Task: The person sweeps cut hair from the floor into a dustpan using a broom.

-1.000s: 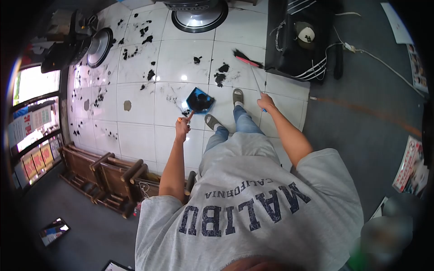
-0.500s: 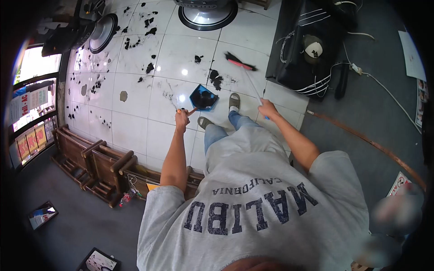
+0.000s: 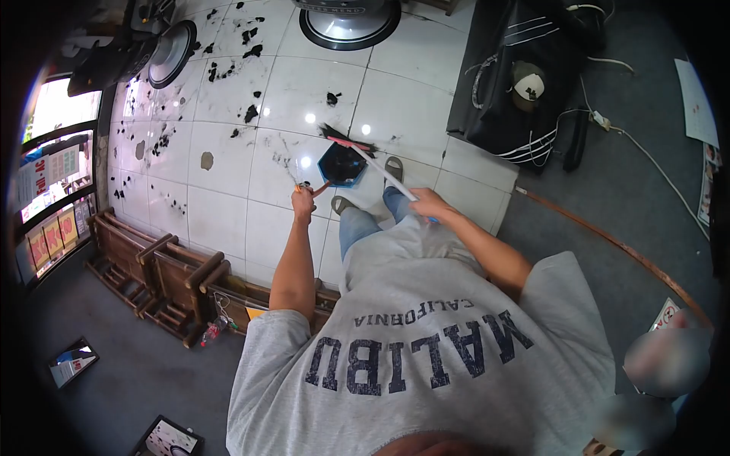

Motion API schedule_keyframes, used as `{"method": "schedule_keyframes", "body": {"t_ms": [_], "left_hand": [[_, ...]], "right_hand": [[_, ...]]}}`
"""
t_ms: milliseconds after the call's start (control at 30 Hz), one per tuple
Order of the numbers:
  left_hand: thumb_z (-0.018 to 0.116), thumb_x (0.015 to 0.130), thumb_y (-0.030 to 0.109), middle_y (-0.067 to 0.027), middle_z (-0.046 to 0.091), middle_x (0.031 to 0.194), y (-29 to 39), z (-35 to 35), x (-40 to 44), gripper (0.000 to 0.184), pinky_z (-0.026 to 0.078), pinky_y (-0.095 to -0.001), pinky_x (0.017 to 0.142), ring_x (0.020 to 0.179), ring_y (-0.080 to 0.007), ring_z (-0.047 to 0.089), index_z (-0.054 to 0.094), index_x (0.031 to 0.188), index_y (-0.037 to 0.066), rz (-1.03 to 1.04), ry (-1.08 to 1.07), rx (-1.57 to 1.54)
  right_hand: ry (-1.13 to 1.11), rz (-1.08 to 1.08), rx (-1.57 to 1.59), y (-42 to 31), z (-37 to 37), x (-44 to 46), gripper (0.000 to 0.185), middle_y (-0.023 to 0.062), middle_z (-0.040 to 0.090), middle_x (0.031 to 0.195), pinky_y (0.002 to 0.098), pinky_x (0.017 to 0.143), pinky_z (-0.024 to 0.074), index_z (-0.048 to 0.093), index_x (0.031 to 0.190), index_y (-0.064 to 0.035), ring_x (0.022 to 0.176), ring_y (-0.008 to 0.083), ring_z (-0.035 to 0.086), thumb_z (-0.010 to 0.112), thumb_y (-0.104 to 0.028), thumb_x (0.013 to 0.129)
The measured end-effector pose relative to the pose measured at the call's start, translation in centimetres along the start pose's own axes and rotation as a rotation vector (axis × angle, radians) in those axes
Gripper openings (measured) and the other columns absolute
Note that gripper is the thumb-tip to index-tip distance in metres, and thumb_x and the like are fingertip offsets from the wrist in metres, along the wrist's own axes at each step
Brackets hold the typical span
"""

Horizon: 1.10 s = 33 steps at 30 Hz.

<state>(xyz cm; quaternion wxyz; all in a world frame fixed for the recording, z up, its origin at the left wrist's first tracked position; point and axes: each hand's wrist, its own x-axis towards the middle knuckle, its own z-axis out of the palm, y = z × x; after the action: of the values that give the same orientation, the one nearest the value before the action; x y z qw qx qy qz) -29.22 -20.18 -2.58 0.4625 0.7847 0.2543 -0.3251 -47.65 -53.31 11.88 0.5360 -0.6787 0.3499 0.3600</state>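
The broom (image 3: 351,143) hides the far edge of the blue dustpan (image 3: 346,183). A chair (image 3: 350,32) is cut off up top. Blurry spots (image 3: 667,363) cover part of a poster (image 3: 664,314).

The head-worn camera looks steeply down over the nearby grey shirt (image 3: 418,289) toward the tiled floor (image 3: 293,91).

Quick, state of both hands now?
Left hand: closed, holding the blue, angular dustpan by its reddish-brown handle.
Right hand: closed, holding the white-handled, black-bristled broom.

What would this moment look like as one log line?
left hand: grips dustpan | right hand: grips broom | broom head: at dustpan's edge | dark clumps: on tiles
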Motion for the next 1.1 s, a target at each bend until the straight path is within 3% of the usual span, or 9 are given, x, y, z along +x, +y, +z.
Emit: {"method": "schedule_keyframes", "body": {"t_ms": [167, 300, 400, 500, 600, 767, 933, 1033, 1100], "left_hand": [[0.043, 0.091, 0.019, -0.0047, 0.051, 0.065, -0.2, -0.1, 0.5, 0.026, 0.038, -0.0281, 0.038, 0.049, -0.0147, 0.048, 0.062, 0.086, 0.002, 0.001, -0.041, -0.014], [0.042, 0.090, 0.019, -0.0032, 0.049, 0.060, 0.8, 0.6, -0.6, 0.026, 0.041, -0.0284, 0.039, 0.045, -0.0130, 0.045, 0.062, 0.085, 0.003, 0.039, -0.002, 0.033], [0.043, 0.089, 0.018, -0.0044, 0.050, 0.061, 1.3, 0.3, 0.1, 0.026, 0.042, -0.0296, 0.039, 0.047, -0.0146, 0.048, 0.063, 0.087, 0.002, 0.031, -0.060, 0.049], [0.045, 0.087, 0.016, -0.0068, 0.053, 0.061, 2.7, -0.3, -1.1, 0.024, 0.043, -0.0322, 0.044, 0.051, -0.0169, 0.052, 0.062, 0.083, 0.000, 0.040, -0.072, 0.075], [0.050, 0.085, 0.014, -0.0136, 0.061, 0.065, -2.1, 0.2, 4.2, 0.023, 0.047, -0.0377, 0.058, 0.061, -0.0230, 0.061, 0.061, 0.072, -0.001, 0.173, -0.064, 0.231], [0.051, 0.085, 0.019, -0.0248, 0.060, 0.066, -7.0, 0.6, 8.5, 0.031, 0.047, -0.0432, 0.061, 0.063, -0.0339, 0.061, 0.058, 0.073, -0.009, 0.699, -0.100, 0.459], [0.049, 0.087, 0.020, -0.0253, 0.058, 0.065, -8.3, 0.8, 9.2, 0.033, 0.046, -0.0436, 0.061, 0.062, -0.0336, 0.059, 0.055, 0.072, -0.009, 0.707, -0.046, 0.519], [0.049, 0.088, 0.020, -0.0165, 0.056, 0.062, -6.6, -0.8, 6.6, 0.032, 0.044, -0.0405, 0.058, 0.058, -0.0250, 0.054, 0.054, 0.071, -0.006, 0.618, -0.139, 0.260], [0.049, 0.087, 0.020, -0.0118, 0.055, 0.061, -3.4, -2.0, 2.8, 0.030, 0.043, -0.0375, 0.054, 0.056, -0.0199, 0.052, 0.054, 0.070, -0.004, 0.317, -0.194, -0.049]], "right_hand": [[0.131, 0.063, 0.008, 1.7, -4.0, -3.9, 0.053, 0.0093, 0.059, 0.069, 0.0348, 0.046, 0.0463, 0.053, 0.135, -0.0093, 0.045, 0.0191, 0.053, 0.054, -0.011, 0.081], [0.243, 0.091, 0.070, 5.7, -5.4, 2.5, 0.060, 0.0096, 0.058, 0.071, 0.0353, 0.044, 0.0466, 0.044, 0.141, -0.0060, 0.050, 0.0178, 0.054, 0.055, -0.010, 0.082], [0.351, 0.110, 0.203, 9.5, 1.1, 8.5, 0.066, 0.0114, 0.059, 0.075, 0.0366, 0.046, 0.0489, 0.038, 0.144, -0.0033, 0.054, 0.0204, 0.057, 0.054, -0.009, 0.081], [0.422, 0.139, 0.358, 5.0, 11.6, 8.6, 0.070, 0.0140, 0.061, 0.079, 0.0379, 0.049, 0.0513, 0.034, 0.146, -0.0028, 0.057, 0.0258, 0.059, 0.052, -0.008, 0.078], [0.252, 0.121, 0.367, -0.1, 17.8, 4.8, 0.065, 0.0123, 0.060, 0.076, 0.0362, 0.045, 0.0478, 0.039, 0.144, -0.0049, 0.053, 0.0215, 0.057, 0.051, -0.007, 0.079], [0.147, 0.097, 0.477, -1.9, 20.1, -0.5, 0.059, 0.0088, 0.056, 0.068, 0.0320, 0.041, 0.0410, 0.044, 0.142, -0.0074, 0.046, 0.0146, 0.049, 0.054, -0.008, 0.084], [0.144, 0.092, 0.374, -1.0, 17.2, -3.9, 0.062, 0.0068, 0.054, 0.069, 0.0316, 0.041, 0.0415, 0.040, 0.145, -0.0090, 0.047, 0.0145, 0.047, 0.055, -0.009, 0.085], [0.179, 0.049, 0.272, -1.4, 16.1, -1.5, 0.060, 0.0061, 0.053, 0.066, 0.0307, 0.041, 0.0408, 0.041, 0.143, -0.0063, 0.046, 0.0144, 0.046, 0.055, -0.010, 0.085], [0.173, -0.013, 0.264, -1.7, 16.7, 1.2, 0.059, 0.0045, 0.051, 0.063, 0.0295, 0.040, 0.0383, 0.041, 0.144, -0.0059, 0.043, 0.0131, 0.043, 0.055, -0.011, 0.086]]}}
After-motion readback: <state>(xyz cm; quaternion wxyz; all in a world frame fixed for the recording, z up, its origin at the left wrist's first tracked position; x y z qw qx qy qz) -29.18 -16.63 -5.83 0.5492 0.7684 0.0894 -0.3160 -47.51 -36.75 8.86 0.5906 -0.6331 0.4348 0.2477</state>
